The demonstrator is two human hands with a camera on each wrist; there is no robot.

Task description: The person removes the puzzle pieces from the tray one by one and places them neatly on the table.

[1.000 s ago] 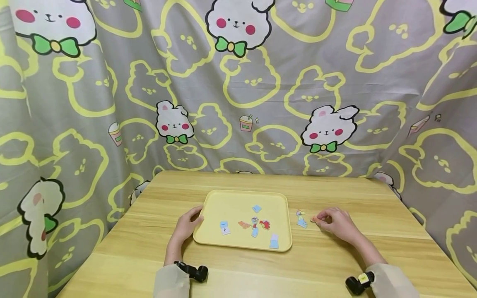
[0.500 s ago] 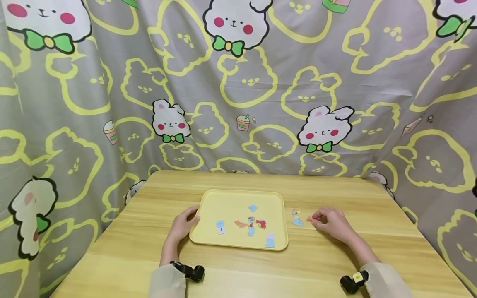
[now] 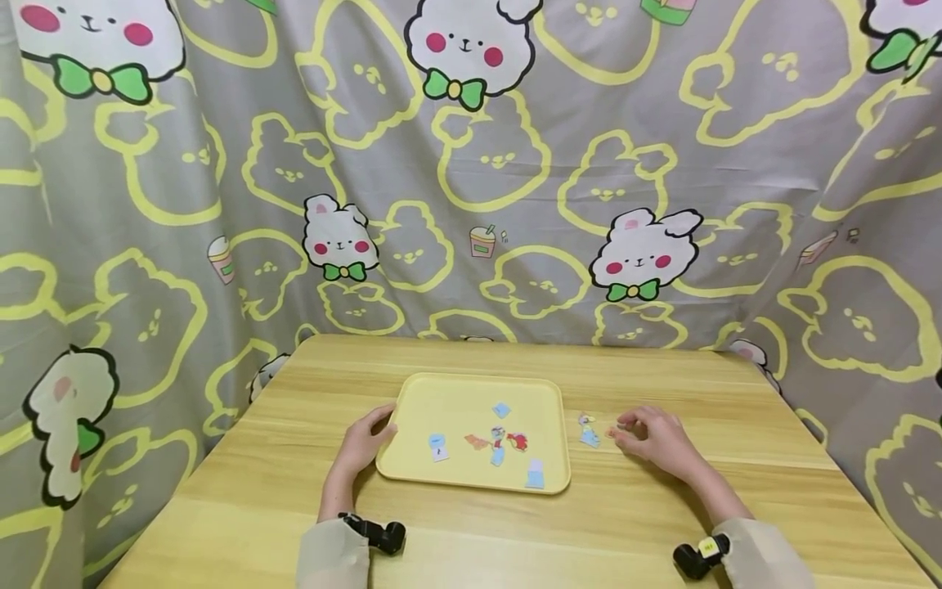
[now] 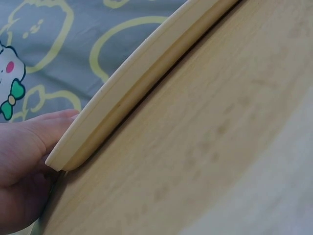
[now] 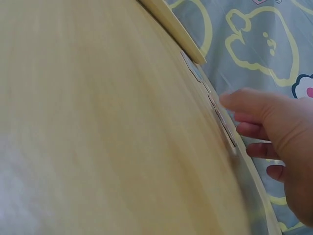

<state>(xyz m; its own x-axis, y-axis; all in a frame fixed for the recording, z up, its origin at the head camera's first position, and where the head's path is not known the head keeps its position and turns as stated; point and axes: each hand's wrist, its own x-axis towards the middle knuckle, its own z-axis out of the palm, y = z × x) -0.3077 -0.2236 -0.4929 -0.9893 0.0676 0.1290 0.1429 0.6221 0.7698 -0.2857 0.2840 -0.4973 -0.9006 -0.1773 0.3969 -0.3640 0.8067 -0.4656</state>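
Likely arranging pieces (image 3: pixel 518 442): my left hand (image 3: pixel 363 442) clamps the tray (image 3: pixel 441 391); my right hand (image 3: pixel 657 439), fingers apart, should next pinch the orange piece (image 3: pixel 610 432).

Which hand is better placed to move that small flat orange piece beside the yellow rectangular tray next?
The right hand, I'd say: its fingers are at the orange piece, while the left hand holds the yellow tray by its opposite rim.

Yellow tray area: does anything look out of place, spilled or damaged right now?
Nothing looks visibly spilled or damaged. Only the blue cutout and orange piece stand out: they lie on the table to the right of the yellow tray, near the right hand, while the other pieces lie inside it.
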